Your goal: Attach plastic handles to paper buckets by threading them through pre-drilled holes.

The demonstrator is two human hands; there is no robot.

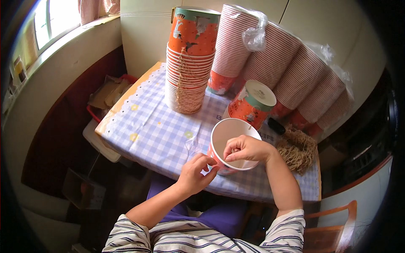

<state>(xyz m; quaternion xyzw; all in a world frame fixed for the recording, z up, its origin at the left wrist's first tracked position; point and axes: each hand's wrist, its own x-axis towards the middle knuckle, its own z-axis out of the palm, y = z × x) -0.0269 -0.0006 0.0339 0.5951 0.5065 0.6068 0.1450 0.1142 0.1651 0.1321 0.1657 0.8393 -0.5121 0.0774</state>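
Observation:
A paper bucket [220, 135] with a white inside and a pinkish-orange outer wall stands at the table's near edge, its mouth tipped toward me. My right hand [249, 149] reaches over the mouth, fingers curled in a pinch just inside it. Against the outer left side, below the rim, my left hand [197, 169] has thumb and forefinger pinched together. Whatever either pinch holds is too small or hidden to make out. A short bit of twine [249, 126] shows at the bucket's far rim. Right of the bucket lies a bundle of loose tan twine [297, 152].
Behind the bucket an upside-down orange and green bucket [249, 110] stands. A tall stack of nested buckets [190, 80] with hanging twine is at the back left. Several plastic-wrapped stacks [270, 52] lean along the wall. A black-handled object [276, 125] lies by the twine on the checked tablecloth [147, 114].

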